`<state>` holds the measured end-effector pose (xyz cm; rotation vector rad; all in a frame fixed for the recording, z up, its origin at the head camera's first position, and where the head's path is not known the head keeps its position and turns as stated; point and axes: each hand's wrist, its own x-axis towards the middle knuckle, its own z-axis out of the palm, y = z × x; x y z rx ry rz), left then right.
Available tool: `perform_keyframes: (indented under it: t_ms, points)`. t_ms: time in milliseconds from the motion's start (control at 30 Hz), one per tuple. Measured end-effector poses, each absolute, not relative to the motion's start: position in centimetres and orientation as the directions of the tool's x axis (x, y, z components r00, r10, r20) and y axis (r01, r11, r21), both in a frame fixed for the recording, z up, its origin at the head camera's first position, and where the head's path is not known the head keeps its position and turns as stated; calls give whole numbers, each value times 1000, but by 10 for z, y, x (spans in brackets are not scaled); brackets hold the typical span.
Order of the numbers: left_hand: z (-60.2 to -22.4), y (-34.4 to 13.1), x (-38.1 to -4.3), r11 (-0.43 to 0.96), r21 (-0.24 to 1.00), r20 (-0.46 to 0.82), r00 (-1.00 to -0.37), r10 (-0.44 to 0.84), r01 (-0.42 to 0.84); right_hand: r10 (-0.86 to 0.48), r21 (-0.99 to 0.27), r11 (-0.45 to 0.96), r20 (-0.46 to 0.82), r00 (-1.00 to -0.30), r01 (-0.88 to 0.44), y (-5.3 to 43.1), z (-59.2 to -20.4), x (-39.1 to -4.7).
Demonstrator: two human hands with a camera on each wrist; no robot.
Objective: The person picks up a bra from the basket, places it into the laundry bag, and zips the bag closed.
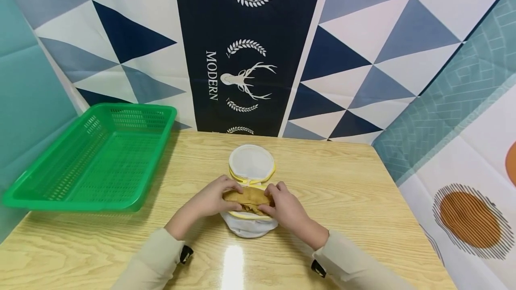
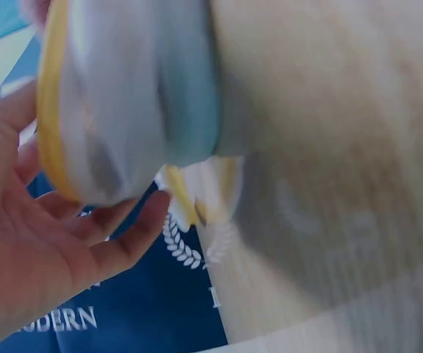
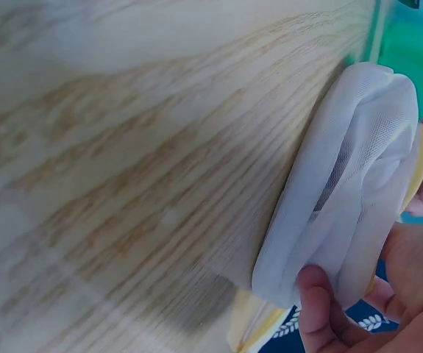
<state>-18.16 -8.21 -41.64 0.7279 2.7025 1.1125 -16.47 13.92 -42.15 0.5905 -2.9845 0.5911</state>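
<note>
A round white mesh laundry bag [image 1: 250, 229] with yellow zip trim stands on the table, its round lid [image 1: 251, 161] folded back on the far side. A bunched brown cloth [image 1: 247, 196] fills the mouth of the bag. From the left, my left hand [image 1: 213, 198] holds the cloth, thumb and forefinger on it at the rim. On the opposite side my right hand [image 1: 286, 205] grips the cloth's other end. Both wrist views show other fingers lying along the outside of the mesh wall [image 3: 343, 191]. The cloth is hidden in those views.
A green plastic basket [image 1: 139, 191] stands at the left of the wood-grain table [image 1: 322, 182]. Patterned sheeting [image 1: 250, 26] rises behind the table's back edge, with more sheeting along both sides.
</note>
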Motion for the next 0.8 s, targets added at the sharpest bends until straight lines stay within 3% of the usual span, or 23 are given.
perform_keyframes:
  t_ms: [333, 800]
  points:
    - [-408, -99, -181, 600, 779, -26, -946, 322, 183, -369, -340, 860, 99, -924, -380, 137, -417, -163]
    - [-401, -85, -189, 591, 780, 102, -973, 206, 207, -413, -232, 875, 104, -905, -426, 131, -420, -160]
